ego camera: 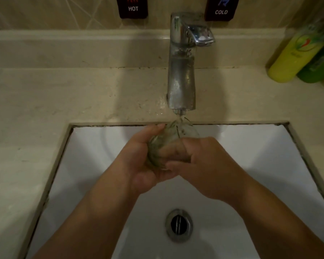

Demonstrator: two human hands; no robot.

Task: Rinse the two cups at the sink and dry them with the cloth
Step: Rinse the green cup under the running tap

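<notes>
At nine o'clock the beige stone counter (36, 101) runs along the left edge of the white sink (94, 150), which is set into it. Moving toward centre, your left hand (138, 165) comes up from seven o'clock and cups a clear glass cup (168, 135) from the left and beneath, thumb along its upper side and fingers curled under it, so this hand grips the cup. The cup lies tilted over the basin, one end pointing to twelve o'clock directly under the spout of the chrome faucet (181, 79), and water (180, 114) runs from the spout onto that end and splashes off it. At six o'clock, below your hands, the metal drain (179, 225) sits in the basin floor. At twelve o'clock on the tiled wall a dark tag reading HOT (132, 7) hangs left of the faucet and one reading COLD (221, 8) hangs right of it. Your right hand (204, 165) reaches in from five o'clock, its fingers curled against the right side of the cup and overlapping the left hand's fingers, gripping the glass too. At two o'clock, on the counter's back corner, a yellow bottle (292, 57) leans just beside a green bottle (318, 66).
</notes>
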